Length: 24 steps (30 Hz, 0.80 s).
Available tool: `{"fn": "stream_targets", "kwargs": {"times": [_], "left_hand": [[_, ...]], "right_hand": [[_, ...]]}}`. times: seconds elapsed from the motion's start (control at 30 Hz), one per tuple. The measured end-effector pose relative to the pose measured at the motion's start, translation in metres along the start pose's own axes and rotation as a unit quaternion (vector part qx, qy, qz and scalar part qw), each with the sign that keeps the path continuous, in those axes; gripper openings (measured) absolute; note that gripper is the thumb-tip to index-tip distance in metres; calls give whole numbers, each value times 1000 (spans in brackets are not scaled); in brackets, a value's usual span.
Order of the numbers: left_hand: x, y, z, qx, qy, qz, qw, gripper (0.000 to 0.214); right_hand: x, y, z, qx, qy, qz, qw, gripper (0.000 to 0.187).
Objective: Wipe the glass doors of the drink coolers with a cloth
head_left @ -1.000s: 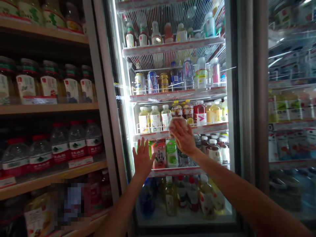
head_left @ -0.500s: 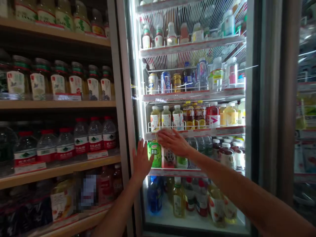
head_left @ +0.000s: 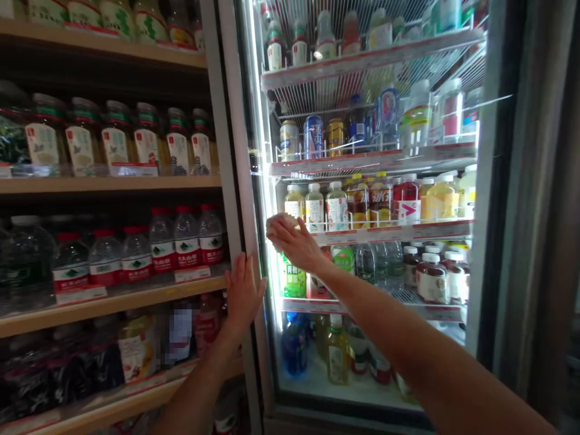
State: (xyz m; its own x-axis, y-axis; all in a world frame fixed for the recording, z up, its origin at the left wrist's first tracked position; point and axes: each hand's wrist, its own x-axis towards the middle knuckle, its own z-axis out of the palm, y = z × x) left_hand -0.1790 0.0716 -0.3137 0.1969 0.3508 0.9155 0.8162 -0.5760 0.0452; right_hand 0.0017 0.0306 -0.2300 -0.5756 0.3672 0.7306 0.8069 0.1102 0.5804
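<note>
I face a lit drinks cooler with a glass door [head_left: 362, 199]. My left hand [head_left: 243, 293] lies flat with fingers spread on the door's left frame [head_left: 235, 181]. My right hand [head_left: 292, 240] presses a pale cloth [head_left: 277, 222] against the glass near the left edge, at the height of the third shelf. The cloth is mostly hidden under my fingers. Behind the glass stand rows of bottles and cans [head_left: 312, 136].
Wooden shelves [head_left: 109, 184] to the left carry tea bottles and red-capped water bottles [head_left: 185, 238]. A lower shelf [head_left: 113, 302] holds more drinks. A second cooler's dark frame [head_left: 534, 211] stands at the right.
My right hand has slid the cloth leftward across the glass, from the middle to near the left edge. The left hand moved from the glass onto the frame. The view shifted left.
</note>
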Motion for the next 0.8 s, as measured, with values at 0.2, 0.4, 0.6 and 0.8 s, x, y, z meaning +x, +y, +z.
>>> {"fn": "stream_targets", "kwargs": {"times": [0.2,0.4,0.6,0.8], "left_hand": [[-16,0,4,-2,-17,14,1000,58],[-21,25,14,-13,-20,60,998,58],[-21,71,20,-21,-18,112,993,57],[-16,103,23,-26,-24,155,987,59]], "right_hand": [[-65,-43,13,40,-55,-96,993,44],[-123,-22,-8,14,-48,-51,997,47],[-159,-3,-30,-37,-26,41,998,46],[-167,29,-50,-83,-2,133,988,46]]}}
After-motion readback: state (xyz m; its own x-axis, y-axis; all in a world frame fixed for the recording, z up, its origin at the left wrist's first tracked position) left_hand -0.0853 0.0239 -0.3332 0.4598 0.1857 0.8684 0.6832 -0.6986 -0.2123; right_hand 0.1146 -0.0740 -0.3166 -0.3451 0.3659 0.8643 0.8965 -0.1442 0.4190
